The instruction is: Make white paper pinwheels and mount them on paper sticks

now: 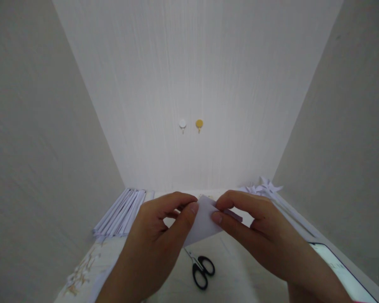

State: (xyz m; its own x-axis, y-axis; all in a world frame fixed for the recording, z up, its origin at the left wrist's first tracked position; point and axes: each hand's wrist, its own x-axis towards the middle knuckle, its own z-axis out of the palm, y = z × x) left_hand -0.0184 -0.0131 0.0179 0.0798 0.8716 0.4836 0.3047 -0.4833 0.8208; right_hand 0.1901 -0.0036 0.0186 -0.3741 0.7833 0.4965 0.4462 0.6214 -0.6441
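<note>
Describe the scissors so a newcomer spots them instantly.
On the table below the wall, find the left hand and right hand holding white paper. The scissors lie just below the paper in the picture, between the forearms. Two black loops set them apart from the plain paper and the bright-screened phone at right.

A pale back wall (189, 63) with fine vertical streaks rises behind the table's far edge. A greyer left wall (34, 126) and right wall (350, 126) flank the table's left and right edges, meeting the back wall above its far corners. A white hook (182, 123) and a yellow hook (199, 123) sit side by side above the middle of the far edge. The light-coloured table (230, 273) bears a tan branching pattern (82, 269) towards its near left corner. The light is soft and dim.
</note>
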